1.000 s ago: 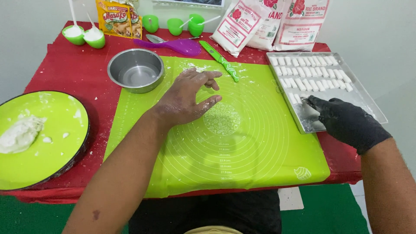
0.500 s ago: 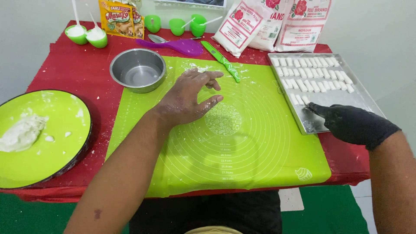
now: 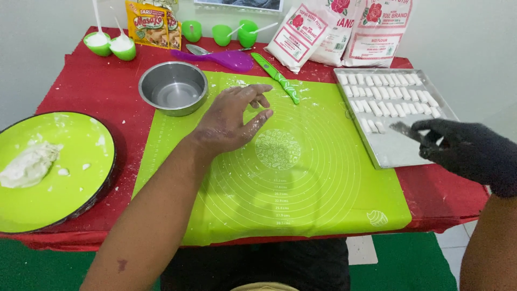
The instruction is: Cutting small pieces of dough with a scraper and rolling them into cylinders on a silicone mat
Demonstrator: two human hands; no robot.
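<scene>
Over green mat, left hand spread; gloved right hand apparently pinches blade.

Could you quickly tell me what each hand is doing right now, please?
Left hand: open, flat on the green mat, holding nothing.
Right hand: gloved, closed on a metal blade.

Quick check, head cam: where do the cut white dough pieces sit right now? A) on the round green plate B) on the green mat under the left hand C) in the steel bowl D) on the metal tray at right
D: the white dough pieces lie in rows on the metal tray, near the gloved right hand; the steel bowl looks empty.
</scene>
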